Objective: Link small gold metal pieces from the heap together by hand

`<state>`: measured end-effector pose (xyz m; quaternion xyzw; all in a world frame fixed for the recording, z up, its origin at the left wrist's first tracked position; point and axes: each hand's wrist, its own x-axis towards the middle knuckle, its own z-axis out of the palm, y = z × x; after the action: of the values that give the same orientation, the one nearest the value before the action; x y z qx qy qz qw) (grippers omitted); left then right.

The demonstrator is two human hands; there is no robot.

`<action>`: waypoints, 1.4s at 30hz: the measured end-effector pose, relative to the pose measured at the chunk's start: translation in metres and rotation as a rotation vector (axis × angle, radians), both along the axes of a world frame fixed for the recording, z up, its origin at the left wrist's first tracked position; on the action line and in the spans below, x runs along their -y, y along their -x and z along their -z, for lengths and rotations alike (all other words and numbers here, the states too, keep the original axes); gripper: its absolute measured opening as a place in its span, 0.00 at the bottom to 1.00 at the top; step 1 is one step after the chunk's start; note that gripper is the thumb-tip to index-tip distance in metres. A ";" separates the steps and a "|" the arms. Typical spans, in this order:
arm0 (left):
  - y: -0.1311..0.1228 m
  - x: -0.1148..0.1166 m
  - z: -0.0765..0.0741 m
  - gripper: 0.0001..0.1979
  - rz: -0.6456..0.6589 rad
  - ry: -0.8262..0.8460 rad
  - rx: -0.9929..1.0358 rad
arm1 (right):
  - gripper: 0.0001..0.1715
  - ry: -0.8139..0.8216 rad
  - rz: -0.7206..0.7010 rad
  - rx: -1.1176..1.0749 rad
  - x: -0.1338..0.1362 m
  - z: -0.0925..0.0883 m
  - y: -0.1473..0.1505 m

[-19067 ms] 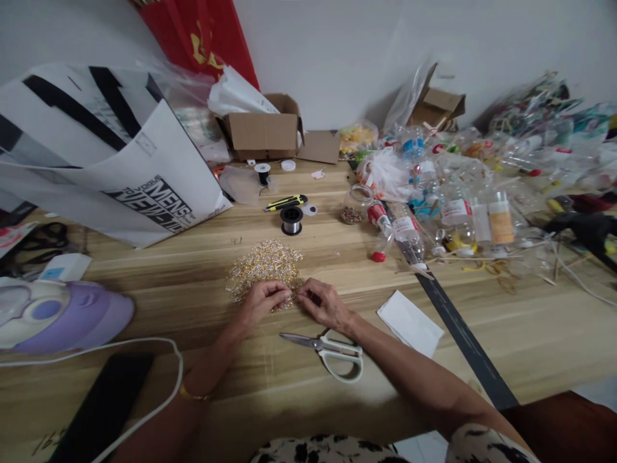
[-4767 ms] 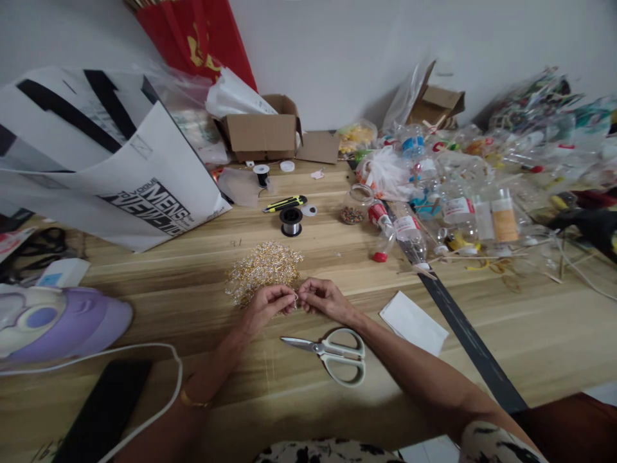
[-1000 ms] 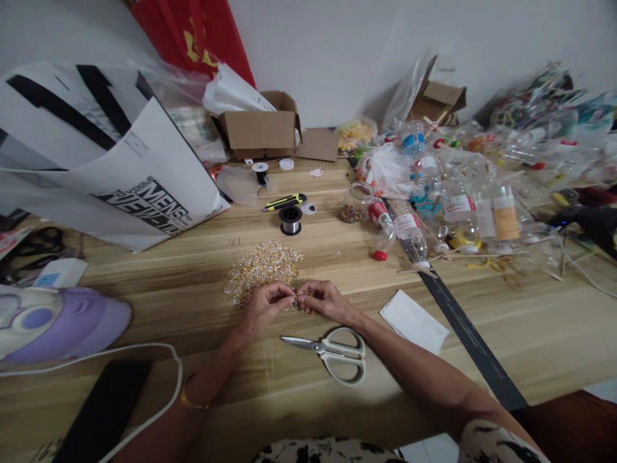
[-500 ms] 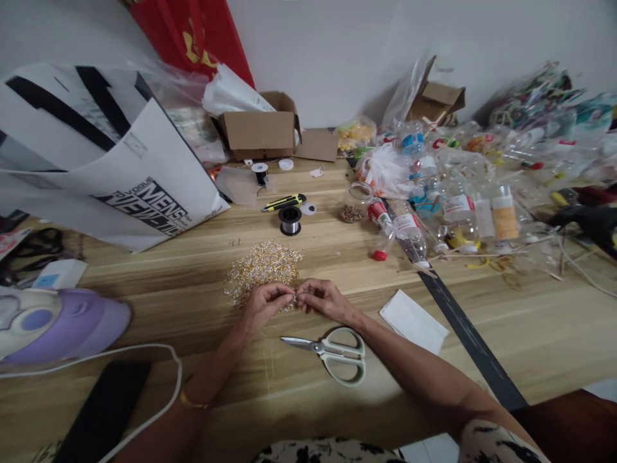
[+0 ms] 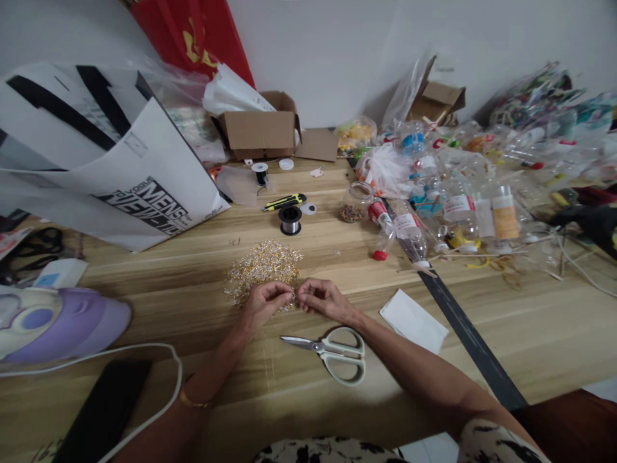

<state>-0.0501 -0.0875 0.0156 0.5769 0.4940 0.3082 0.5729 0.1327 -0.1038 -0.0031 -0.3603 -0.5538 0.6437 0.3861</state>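
A tangled pile of small gold and silver beaded pieces (image 5: pixel 263 269) lies on the wooden table (image 5: pixel 308 386). My left hand (image 5: pixel 264 304) and my right hand (image 5: pixel 322 300) meet at the pile's near edge. Both are closed in a pinch on one tiny piece between their fingertips; it is too small to make out clearly. White-handled scissors (image 5: pixel 332 351) lie just in front of my right wrist.
A spool of thin wire (image 5: pixel 290 219), a yellow utility knife (image 5: pixel 284 202) and a bead jar (image 5: pixel 354 204) sit behind the pile. A large white bag (image 5: pixel 110 154) stands left, cardboard boxes (image 5: pixel 263 132) at the back, plastic bottles (image 5: pixel 453 206) right. A purple device (image 5: pixel 58 318), a phone (image 5: pixel 103 411) and white paper (image 5: pixel 413 320) lie near.
Almost nothing differs. Both hands stay pinched together at the pile's near edge, with only slight finger shifts and small movement of the view.
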 end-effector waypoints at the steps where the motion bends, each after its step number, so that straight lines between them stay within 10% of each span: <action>1: 0.000 0.000 0.000 0.07 -0.001 0.001 -0.001 | 0.18 0.001 -0.004 0.000 0.000 0.000 0.000; 42: -0.002 0.002 0.006 0.06 -0.017 -0.036 0.041 | 0.16 -0.001 0.023 -0.002 0.000 0.002 0.002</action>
<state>-0.0478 -0.0894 0.0093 0.5764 0.4813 0.3338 0.5698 0.1312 -0.1036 -0.0054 -0.3655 -0.5497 0.6394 0.3942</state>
